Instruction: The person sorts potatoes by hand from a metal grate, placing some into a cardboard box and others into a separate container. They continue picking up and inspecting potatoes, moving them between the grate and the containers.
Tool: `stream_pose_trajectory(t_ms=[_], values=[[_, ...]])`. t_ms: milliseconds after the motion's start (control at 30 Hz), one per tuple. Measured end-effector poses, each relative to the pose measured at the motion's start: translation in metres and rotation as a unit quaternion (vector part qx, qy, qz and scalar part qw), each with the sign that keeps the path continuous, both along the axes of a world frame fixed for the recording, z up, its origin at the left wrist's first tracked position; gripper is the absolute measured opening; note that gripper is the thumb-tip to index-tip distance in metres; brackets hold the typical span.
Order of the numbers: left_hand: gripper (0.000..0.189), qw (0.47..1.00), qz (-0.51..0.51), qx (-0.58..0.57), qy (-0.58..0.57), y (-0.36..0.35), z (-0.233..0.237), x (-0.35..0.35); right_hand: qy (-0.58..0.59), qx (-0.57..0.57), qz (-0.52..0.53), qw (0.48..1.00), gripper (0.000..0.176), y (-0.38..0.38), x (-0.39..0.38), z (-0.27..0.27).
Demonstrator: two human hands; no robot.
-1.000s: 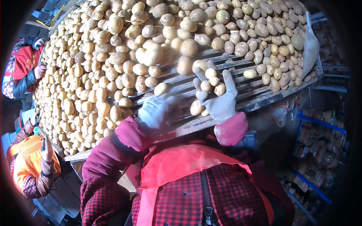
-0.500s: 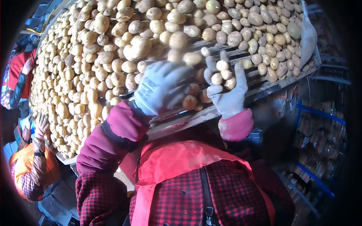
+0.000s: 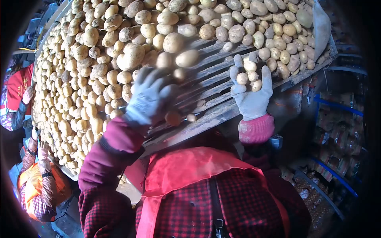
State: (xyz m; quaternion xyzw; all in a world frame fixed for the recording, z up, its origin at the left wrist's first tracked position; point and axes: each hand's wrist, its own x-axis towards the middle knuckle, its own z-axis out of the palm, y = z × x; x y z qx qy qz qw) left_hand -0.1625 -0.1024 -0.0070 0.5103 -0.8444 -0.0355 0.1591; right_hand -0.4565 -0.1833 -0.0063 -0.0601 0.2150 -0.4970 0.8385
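Observation:
My left hand, in a grey-white glove and somewhat blurred, is over the slatted table at the edge of the potato heap. Its fingers are apart and bent downward; what lies under the palm is hidden. Close to its heel is a brownish potato, with a small potato beside it. My right hand, also gloved, is palm up above the slats, its fingers curled around several small pale potatoes. Blurred potatoes lie between the hands, farther back.
More potatoes lie at the right end of the table, by a pale sheet. On the left, a person in an orange vest and another in red stand along the heap. Blue-edged racks are at the lower right.
My left hand has moved left, toward the heap, and more slats show between the hands. My right hand has shifted slightly right, still holding the small potatoes.

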Motion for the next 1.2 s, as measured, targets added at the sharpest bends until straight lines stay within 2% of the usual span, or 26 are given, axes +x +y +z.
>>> stream_pose_trajectory(t_ms=[33, 100, 167, 200, 233, 300, 367, 400, 500, 533, 600, 633, 700, 767, 800, 833, 867, 900, 933, 967, 1033, 1100, 1167, 1200], values=[[0.039, 0.999, 0.037, -0.018, 0.000, 0.006, 0.003, 0.011, -0.003, -0.001, 0.003, 1.000, 0.053, -0.001, 0.001, -0.001], [0.037, 0.997, 0.043, -0.034, -0.054, 0.016, 0.007, 0.018, -0.005, -0.004, 0.017, 1.000, 0.054, -0.004, 0.003, -0.001], [0.041, 0.996, -0.083, 0.010, 0.012, 0.017, 0.023, 0.000, 0.016, 0.010, 0.022, 1.000, 0.054, -0.005, 0.005, 0.000], [0.041, 0.985, -0.158, 0.015, -0.061, 0.025, 0.008, -0.005, 0.024, 0.019, 0.026, 0.999, 0.054, -0.005, 0.005, 0.000], [0.038, 0.975, -0.205, 0.083, -0.012, 0.023, 0.010, -0.020, 0.033, 0.025, 0.028, 0.999, 0.054, -0.006, 0.005, 0.002], [0.034, 0.971, -0.201, 0.125, 0.037, 0.027, -0.009, -0.020, 0.055, 0.013, 0.036, 0.998, 0.057, -0.005, 0.006, 0.003], [0.032, 0.967, -0.197, 0.163, 0.016, 0.032, -0.011, -0.017, 0.046, 0.011, 0.048, 0.998, 0.057, -0.006, 0.008, 0.004], [0.032, 0.964, -0.193, 0.184, 0.004, 0.035, -0.011, -0.016, 0.092, 0.025, 0.036, 0.995, 0.057, -0.005, 0.010, 0.007], [0.031, 0.962, -0.180, 0.202, 0.042, 0.036, 0.011, -0.014, 0.114, 0.044, 0.053, 0.991, 0.058, -0.002, 0.017, 0.013], [0.033, 0.961, -0.189, 0.201, 0.021, 0.037, 0.004, -0.011, 0.180, 0.031, 0.071, 0.981, 0.058, 0.000, 0.025, 0.019], [0.034, 0.967, -0.147, 0.183, 0.097, 0.039, 0.004, -0.005, 0.148, 0.049, 0.122, 0.980, 0.058, 0.007, 0.037, 0.015], [0.034, 0.972, -0.093, 0.189, 0.107, 0.043, 0.000, 0.001, 0.147, 0.069, 0.142, 0.976, 0.058, 0.012, 0.048, 0.017], [0.032, 0.973, 0.032, 0.169, 0.152, 0.044, 0.027, 0.009, 0.147, 0.056, 0.202, 0.967, 0.063, 0.018, 0.063, 0.013], [0.030, 0.976, 0.068, 0.044, 0.202, 0.036, 0.050, 0.014, 0.130, 0.010, 0.261, 0.956, 0.063, 0.024, 0.083, 0.019], [0.033, 0.972, 0.044, 0.023, 0.230, 0.030, 0.056, 0.015, 0.152, 0.013, 0.278, 0.948, 0.069, 0.029, 0.090, 0.004], [0.036, 0.966, 0.022, 0.002, 0.258, 0.025, 0.063, 0.019, 0.190, 0.057, 0.303, 0.932, 0.063, 0.031, 0.102, 0.024], [0.045, 0.972, 0.004, 0.067, 0.223, 0.023, 0.079, 0.026, 0.339, -0.135, 0.259, 0.894, 0.060, 0.038, 0.113, 0.008], [0.053, 0.977, 0.029, 0.060, 0.205, 0.025, 0.084, 0.029, 0.315, -0.129, 0.274, 0.899, 0.057, 0.039, 0.116, 0.001], [0.053, 0.974, 0.058, 0.034, 0.214, 0.029, 0.084, 0.039, 0.291, -0.122, 0.289, 0.904, 0.055, 0.040, 0.122, -0.001], [0.053, 0.971, 0.083, 0.007, 0.222, 0.035, 0.083, 0.050, 0.100, 0.095, 0.349, 0.927, 0.053, 0.035, 0.130, 0.018], [0.044, 0.963, 0.159, -0.059, 0.210, 0.054, 0.083, 0.061, 0.099, 0.058, 0.358, 0.927, 0.048, 0.030, 0.138, 0.017], [0.045, 0.964, 0.214, 0.087, 0.131, 0.086, 0.074, 0.075, 0.063, 0.072, 0.368, 0.925, 0.049, 0.029, 0.140, 0.019], [0.046, 0.960, 0.219, 0.171, 0.030, 0.114, 0.056, 0.069, 0.063, 0.074, 0.372, 0.923, 0.048, 0.027, 0.138, 0.011], [0.045, 0.943, 0.214, 0.252, 0.043, 0.123, 0.050, 0.063, 0.064, 0.075, 0.370, 0.924, 0.048, 0.026, 0.138, 0.009]])
